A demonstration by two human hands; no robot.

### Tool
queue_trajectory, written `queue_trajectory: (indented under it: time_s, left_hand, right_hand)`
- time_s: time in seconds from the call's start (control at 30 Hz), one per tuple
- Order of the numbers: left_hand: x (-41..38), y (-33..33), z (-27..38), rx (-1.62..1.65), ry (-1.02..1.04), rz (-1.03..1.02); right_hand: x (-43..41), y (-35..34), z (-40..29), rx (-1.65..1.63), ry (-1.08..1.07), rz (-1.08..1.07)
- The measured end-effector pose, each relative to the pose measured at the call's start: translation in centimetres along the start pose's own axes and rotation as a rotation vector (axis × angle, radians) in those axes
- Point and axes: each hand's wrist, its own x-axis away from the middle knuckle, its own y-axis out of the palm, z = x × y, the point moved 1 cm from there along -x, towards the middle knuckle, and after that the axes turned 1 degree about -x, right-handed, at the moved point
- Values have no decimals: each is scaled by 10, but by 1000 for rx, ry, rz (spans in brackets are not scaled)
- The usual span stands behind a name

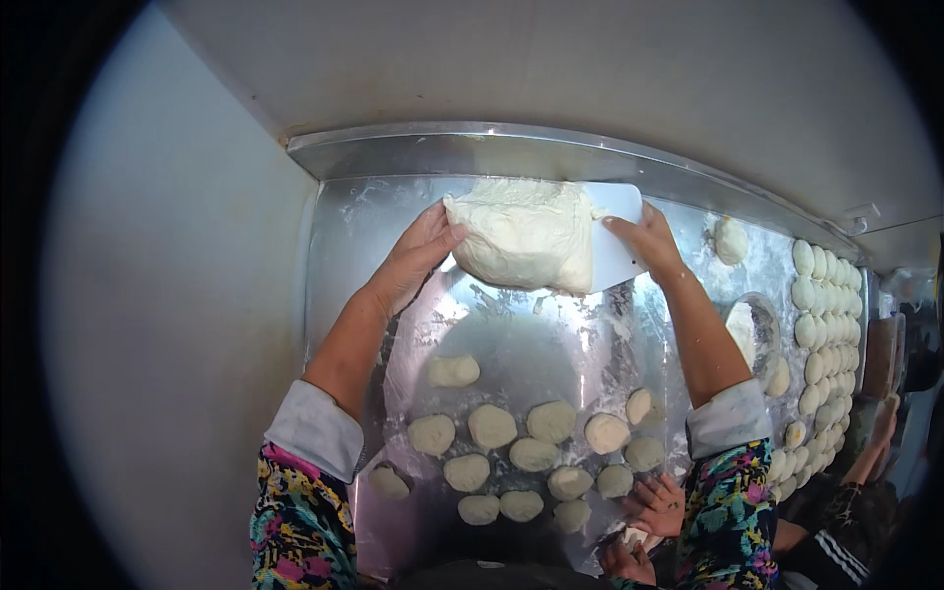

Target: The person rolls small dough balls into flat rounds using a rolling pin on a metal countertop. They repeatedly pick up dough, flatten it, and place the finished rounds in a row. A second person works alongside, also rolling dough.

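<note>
A large mass of pale dough [523,240] lies at the far side of a floured metal worktop [516,332]. My left hand [420,251] grips its left end, thumb in front and the fingers partly hidden behind. In my right hand [649,240] is a white plastic dough scraper [616,254], its left edge against the dough's right side. A small scrap of dough clings near my right thumb. Several dough pieces, among them an oblong one [453,371] and a round one [493,426], are scattered between my forearms.
A raised metal edge [487,147] runs along the back. To the right are a round bowl of flour [752,332], a single dough ball [731,241] and rows of dough balls [826,324]. Another person's hand [656,505] works beside my right sleeve; a further person's arm [874,446] shows at far right.
</note>
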Motion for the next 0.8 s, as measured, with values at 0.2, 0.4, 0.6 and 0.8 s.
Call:
queue_trajectory:
  time_s: [0.2, 0.4, 0.6, 0.8]
  left_hand:
    - [-16, -15, -22, 313, -53, -5]
    - [31, -81, -49, 889, 135, -95]
    - [124, -84, 13, 402, 350, 305]
    - [140, -86, 2, -498, 292, 855]
  right_hand:
    - [-18, 84, -23, -182, 32, -274]
    - [53, 191, -116, 646, -637, -149]
    - [110, 203, -131, 294, -891, -63]
    - [52, 51, -36, -82, -167, 176]
